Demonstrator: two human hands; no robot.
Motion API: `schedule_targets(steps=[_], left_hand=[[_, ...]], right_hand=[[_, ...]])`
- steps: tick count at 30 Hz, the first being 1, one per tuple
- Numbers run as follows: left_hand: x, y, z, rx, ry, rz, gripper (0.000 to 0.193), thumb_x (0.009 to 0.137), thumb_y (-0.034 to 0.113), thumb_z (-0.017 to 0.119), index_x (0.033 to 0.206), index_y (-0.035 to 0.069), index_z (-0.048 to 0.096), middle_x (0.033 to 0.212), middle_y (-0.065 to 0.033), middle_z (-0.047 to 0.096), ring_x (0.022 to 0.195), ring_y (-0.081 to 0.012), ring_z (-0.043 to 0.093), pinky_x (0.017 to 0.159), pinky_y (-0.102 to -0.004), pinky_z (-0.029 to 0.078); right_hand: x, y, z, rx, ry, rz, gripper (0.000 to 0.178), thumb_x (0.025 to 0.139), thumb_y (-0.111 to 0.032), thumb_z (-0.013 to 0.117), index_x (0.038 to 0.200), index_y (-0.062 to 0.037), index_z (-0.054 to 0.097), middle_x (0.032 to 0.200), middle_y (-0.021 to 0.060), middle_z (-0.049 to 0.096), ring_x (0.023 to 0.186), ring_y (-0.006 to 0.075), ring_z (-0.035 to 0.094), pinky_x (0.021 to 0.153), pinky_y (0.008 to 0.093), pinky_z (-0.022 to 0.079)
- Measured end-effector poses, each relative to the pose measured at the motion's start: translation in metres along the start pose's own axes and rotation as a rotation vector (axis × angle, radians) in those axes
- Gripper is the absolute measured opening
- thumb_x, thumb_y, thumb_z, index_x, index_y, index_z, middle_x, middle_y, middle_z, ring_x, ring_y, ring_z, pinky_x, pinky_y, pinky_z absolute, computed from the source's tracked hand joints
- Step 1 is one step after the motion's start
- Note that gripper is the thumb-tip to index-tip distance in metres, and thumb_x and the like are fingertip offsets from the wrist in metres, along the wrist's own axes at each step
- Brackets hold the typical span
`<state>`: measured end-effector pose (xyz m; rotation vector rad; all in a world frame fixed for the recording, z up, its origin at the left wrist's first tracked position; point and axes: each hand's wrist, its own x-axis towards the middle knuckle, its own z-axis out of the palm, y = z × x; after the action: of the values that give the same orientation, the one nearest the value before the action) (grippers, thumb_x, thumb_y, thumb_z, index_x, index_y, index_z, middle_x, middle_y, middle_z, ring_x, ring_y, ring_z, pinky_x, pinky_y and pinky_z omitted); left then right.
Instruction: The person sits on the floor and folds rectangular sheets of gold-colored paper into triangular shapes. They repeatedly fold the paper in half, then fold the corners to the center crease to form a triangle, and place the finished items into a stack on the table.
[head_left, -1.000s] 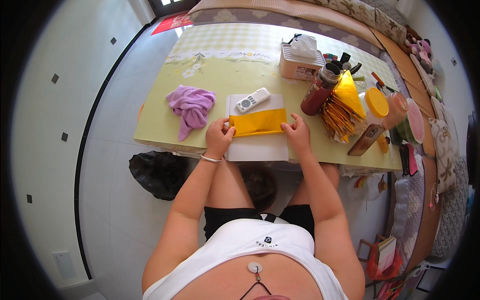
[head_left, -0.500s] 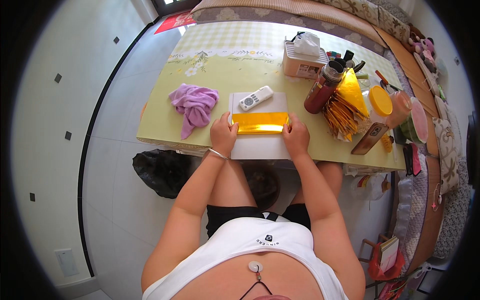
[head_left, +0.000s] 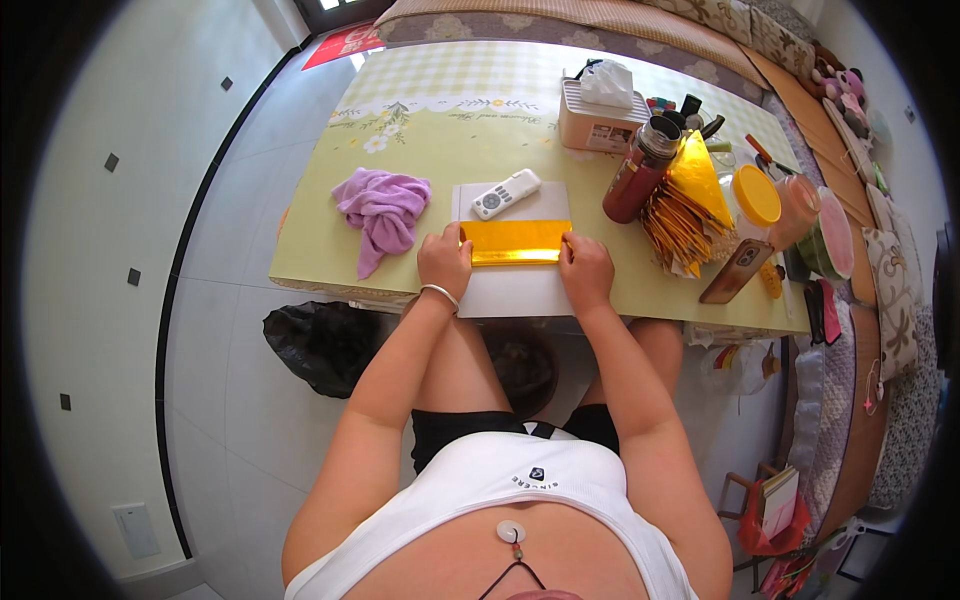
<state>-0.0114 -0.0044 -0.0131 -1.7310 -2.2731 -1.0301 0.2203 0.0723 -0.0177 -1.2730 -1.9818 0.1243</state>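
A shiny gold foil sheet [head_left: 515, 242], folded into a wide strip, lies over a white sheet or pad [head_left: 512, 294] near the table's front edge. My left hand [head_left: 445, 257], with a bangle at the wrist, pinches the strip's left end. Its right end is gripped by my right hand [head_left: 586, 266], thumb toward the foil. Just beyond the strip, a white remote control [head_left: 506, 194] rests slantwise on the white sheet. A crumpled lilac cloth [head_left: 382, 215] is left of my left hand.
To the right stand a maroon thermos [head_left: 640, 172], a stack of folded gold foil pieces [head_left: 688, 205], a yellow-lidded jar [head_left: 755, 196], a phone [head_left: 737, 271] and a cut watermelon [head_left: 831, 235]. Farther back is a tissue box [head_left: 598, 118]. A black bag [head_left: 322, 345] sits on the floor.
The foil strip looks slightly taller between my hands, its bright crease nearer its front edge. Both hands keep their hold on its ends. The whole view has shifted slightly.
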Motion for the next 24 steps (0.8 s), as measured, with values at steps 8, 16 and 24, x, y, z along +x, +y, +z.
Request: schedule_targets(steps=[8, 16, 24], left_hand=[[0.009, 0.018, -0.015, 0.204, 0.061, 0.268, 0.029, 0.078, 0.009, 0.072, 0.107, 0.009, 0.068, 0.099, -0.0112, 0.065, 0.086, -0.0302, 0.062, 0.08, -0.0424, 0.049], [0.021, -0.001, -0.01, 0.088, -0.39, 0.611, 0.04, 0.083, 0.019, 0.067, 0.122, 0.01, 0.066, 0.115, -0.0176, 0.062, 0.106, -0.0374, 0.061, 0.092, -0.0446, 0.051], [-0.02, 0.018, -0.038, 0.28, -0.641, 0.502, 0.101, 0.084, 0.078, 0.049, 0.157, 0.012, 0.029, 0.161, -0.0313, 0.016, 0.152, -0.0434, 0.013, 0.12, -0.0566, 0.012]], right_hand=[[-0.001, -0.003, -0.002, -0.105, -0.027, -0.001, 0.009, 0.086, -0.016, 0.069, 0.092, -0.0104, 0.069, 0.088, 0.0099, 0.064, 0.086, 0.0305, 0.062, 0.076, 0.0436, 0.053], [0.007, -0.011, -0.006, -0.198, -0.068, -0.126, 0.013, 0.087, -0.016, 0.067, 0.096, -0.0081, 0.069, 0.11, 0.0117, 0.065, 0.11, 0.032, 0.059, 0.093, 0.0447, 0.047], [-0.037, -0.042, -0.004, -0.074, -0.48, -0.365, 0.073, 0.094, -0.046, 0.059, 0.148, 0.0, 0.042, 0.157, 0.0186, 0.037, 0.149, 0.0311, 0.029, 0.123, 0.0445, 0.019]])
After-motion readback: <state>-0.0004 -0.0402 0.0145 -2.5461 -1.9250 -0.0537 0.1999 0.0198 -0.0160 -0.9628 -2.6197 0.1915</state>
